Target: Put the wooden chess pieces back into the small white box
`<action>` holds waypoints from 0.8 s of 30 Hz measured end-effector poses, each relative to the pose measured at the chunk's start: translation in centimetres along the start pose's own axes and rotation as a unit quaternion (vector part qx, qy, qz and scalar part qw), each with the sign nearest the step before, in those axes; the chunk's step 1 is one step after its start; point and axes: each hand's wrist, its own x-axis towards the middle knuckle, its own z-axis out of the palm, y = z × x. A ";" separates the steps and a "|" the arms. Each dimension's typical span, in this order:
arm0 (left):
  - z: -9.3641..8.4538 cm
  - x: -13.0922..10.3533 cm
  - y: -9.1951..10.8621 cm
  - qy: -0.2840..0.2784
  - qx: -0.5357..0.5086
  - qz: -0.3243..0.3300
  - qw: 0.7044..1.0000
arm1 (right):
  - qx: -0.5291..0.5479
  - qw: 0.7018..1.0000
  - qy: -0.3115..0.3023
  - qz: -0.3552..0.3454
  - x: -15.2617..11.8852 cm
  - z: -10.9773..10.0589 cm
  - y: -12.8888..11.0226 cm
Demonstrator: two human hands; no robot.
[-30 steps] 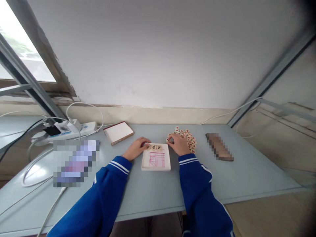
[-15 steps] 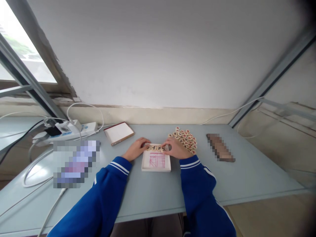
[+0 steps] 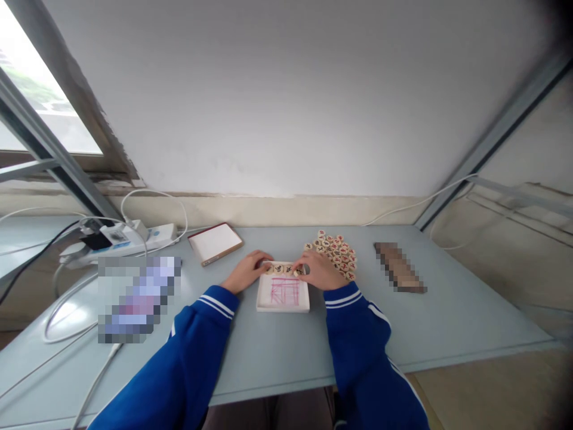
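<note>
A shallow white box [image 3: 283, 309] with pink pen lines on its bottom lies on the desk before me. Along its far side runs a row of round Chinese chess pieces [image 3: 278, 269] with dark characters. My right hand [image 3: 321, 270] pinches the rightmost chess piece [image 3: 299, 272], tilted, at the box's far right corner. At the far left corner, my left hand [image 3: 246, 271] has its fingers and thumb closed around the box edge, beside the leftmost piece. Just beyond my right hand, many loose chess pieces [image 3: 342, 251] are heaped, partly hidden by it.
A white-topped box part [image 3: 215, 243] with brown sides lies at the back left. Further left are a power strip [image 3: 154, 236] with plugs and cables, and a blurred phone-like object [image 3: 141, 298]. A blurred brown object [image 3: 400, 267] lies right on the grey desk [image 3: 447, 322].
The rightmost piece, lying face up before, is now tilted in my right fingers. My left hand and the box have hardly moved.
</note>
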 end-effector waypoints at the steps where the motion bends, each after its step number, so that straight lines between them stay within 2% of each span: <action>1: 0.0 0.0 0.0 -0.001 0.001 0.000 1.000 | -0.002 1.000 0.004 0.000 0.0 0.1 0.0; 13: 0.3 0.1 -0.5 0.003 0.004 -0.001 1.000 | -0.032 0.998 0.058 0.018 0.7 0.3 -0.6; 16: 0.2 0.1 -0.6 0.004 0.002 -0.003 1.000 | 0.033 0.993 0.112 0.033 -0.1 -0.3 -1.9; 19: 0.2 0.1 -0.8 0.003 -0.004 -0.005 1.000 | 0.181 0.972 0.135 0.057 -4.3 -0.6 -4.1; 20: 0.2 0.1 -0.9 0.002 -0.007 -0.005 1.000 | 0.238 0.963 0.112 0.066 -6.5 -0.6 -4.9; 21: 0.3 0.1 -1.0 0.002 -0.009 -0.005 1.000 | 0.291 0.952 0.052 0.079 -9.1 -0.6 -5.7; 23: 0.3 0.2 -1.1 0.003 -0.013 -0.005 1.000 | 0.352 0.917 -0.127 0.136 -14.6 -0.7 -7.1; 24: 0.4 0.2 -1.1 0.005 -0.014 -0.005 1.000 | 0.353 0.909 -0.164 0.150 -17.2 -0.9 -7.8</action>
